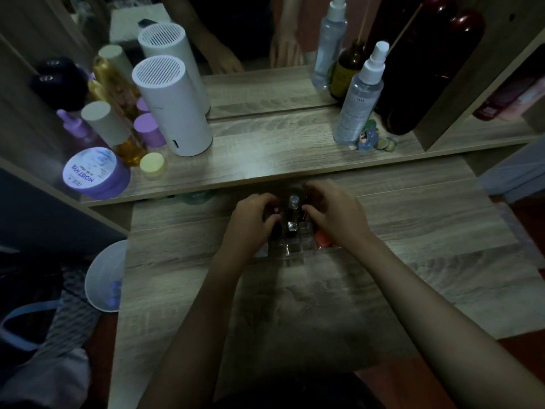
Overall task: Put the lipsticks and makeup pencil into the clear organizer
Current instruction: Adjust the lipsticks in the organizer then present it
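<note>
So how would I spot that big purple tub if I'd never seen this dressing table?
Start at the wooden shelf below the mirror and follow it to its left end. In front of the tall white cylinder and amber bottle lies the purple tub, the only wide, flat jar, its pale lid reading "MOIST".

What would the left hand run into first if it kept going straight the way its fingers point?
Most likely the clear-capped tube standing in the organizer: the left hand points right, toward it. Dim light hides the gap.
</note>
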Available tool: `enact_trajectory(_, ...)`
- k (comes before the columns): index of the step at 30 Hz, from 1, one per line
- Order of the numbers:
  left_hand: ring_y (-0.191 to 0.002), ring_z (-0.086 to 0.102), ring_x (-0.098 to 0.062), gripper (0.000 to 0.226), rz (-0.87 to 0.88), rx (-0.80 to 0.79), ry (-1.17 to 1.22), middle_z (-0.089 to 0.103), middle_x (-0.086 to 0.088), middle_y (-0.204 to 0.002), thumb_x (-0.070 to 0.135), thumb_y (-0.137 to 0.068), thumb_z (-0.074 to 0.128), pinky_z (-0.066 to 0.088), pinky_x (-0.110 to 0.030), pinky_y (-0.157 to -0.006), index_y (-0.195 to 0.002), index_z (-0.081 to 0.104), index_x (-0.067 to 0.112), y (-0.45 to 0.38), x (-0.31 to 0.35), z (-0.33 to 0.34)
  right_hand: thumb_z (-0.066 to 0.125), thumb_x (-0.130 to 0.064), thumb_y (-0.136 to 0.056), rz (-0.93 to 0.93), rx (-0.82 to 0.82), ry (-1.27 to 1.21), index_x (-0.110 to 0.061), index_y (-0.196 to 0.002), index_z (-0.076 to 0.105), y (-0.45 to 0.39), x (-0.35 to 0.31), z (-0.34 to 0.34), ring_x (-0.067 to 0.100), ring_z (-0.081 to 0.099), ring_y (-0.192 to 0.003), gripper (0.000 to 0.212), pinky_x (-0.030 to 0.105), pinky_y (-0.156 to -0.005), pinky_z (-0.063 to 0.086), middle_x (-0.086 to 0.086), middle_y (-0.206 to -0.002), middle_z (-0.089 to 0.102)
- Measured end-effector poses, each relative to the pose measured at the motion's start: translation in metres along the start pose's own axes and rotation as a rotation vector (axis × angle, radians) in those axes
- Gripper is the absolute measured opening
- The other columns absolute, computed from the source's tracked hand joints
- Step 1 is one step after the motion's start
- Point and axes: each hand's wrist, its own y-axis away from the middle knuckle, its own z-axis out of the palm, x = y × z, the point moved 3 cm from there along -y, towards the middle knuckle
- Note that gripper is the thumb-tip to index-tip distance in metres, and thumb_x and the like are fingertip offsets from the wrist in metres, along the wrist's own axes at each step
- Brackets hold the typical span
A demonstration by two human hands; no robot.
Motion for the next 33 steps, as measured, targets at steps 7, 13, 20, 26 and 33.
enact_trajectory(7, -0.092, 0.065, -0.026, 0.028, 0.017, 0.033, -0.042, 0.070, -0.015, -0.100, 0.010, -0.077, 0.068, 0.051, -0.031, -0.080, -0.105, 0.067, 0.007, 0.001, 0.001, -0.003, 0.065, -0.012, -0.082, -0.195, -0.023, 0.097, -0.013, -0.115, 0.063, -0.007, -0.018, 0.008, 0.029, 0.059, -0.100, 0.032, 0.039, -0.092, 0.038, 0.011, -0.109, 0.067)
enact_trajectory(13, -0.092, 0.065, -0.029, 0.026, 0.023, 0.026, -0.044, 0.068, -0.016, -0.100, 0.012, -0.078, 0.067, 0.055, -0.039, -0.081, -0.104, 0.067, 0.006, 0.000, 0.004, -0.004, 0.065, -0.011, -0.083, -0.189, 0.009, 0.083, -0.010, -0.107, 0.067, -0.010, -0.020, 0.010, 0.029, 0.061, -0.097, 0.024, 0.043, -0.096, 0.039, 0.011, -0.103, 0.071)
enact_trajectory(20, -0.095, 0.063, -0.026, 0.029, 0.030, 0.033, -0.019, 0.067, -0.015, -0.104, 0.012, -0.080, 0.066, 0.052, -0.034, -0.082, -0.108, 0.065, 0.007, 0.001, 0.004, -0.003, 0.067, -0.016, -0.082, -0.198, -0.010, 0.086, -0.013, -0.112, 0.064, -0.006, -0.016, 0.009, 0.027, 0.060, -0.097, 0.030, 0.039, -0.095, 0.038, 0.009, -0.104, 0.069)
enact_trajectory(26, -0.100, 0.061, -0.024, 0.037, 0.004, 0.046, 0.003, 0.064, -0.014, -0.111, 0.012, -0.080, 0.066, 0.049, -0.028, -0.084, -0.117, 0.060, 0.009, 0.007, -0.003, -0.004, 0.069, -0.015, -0.079, -0.208, 0.093, 0.042, -0.008, -0.112, 0.064, 0.005, -0.020, -0.007, 0.030, 0.059, -0.103, 0.034, 0.037, -0.088, 0.044, 0.015, -0.113, 0.063)
enact_trajectory(33, -0.101, 0.056, -0.015, 0.039, 0.007, 0.124, 0.049, 0.061, -0.012, -0.114, 0.001, -0.077, 0.064, 0.040, -0.020, -0.087, -0.116, 0.061, 0.007, 0.030, -0.014, -0.013, 0.069, -0.010, -0.080, -0.203, 0.149, -0.047, -0.008, -0.100, 0.066, 0.047, -0.024, -0.002, 0.026, 0.063, -0.080, 0.021, 0.037, -0.059, 0.055, 0.013, -0.100, 0.064)
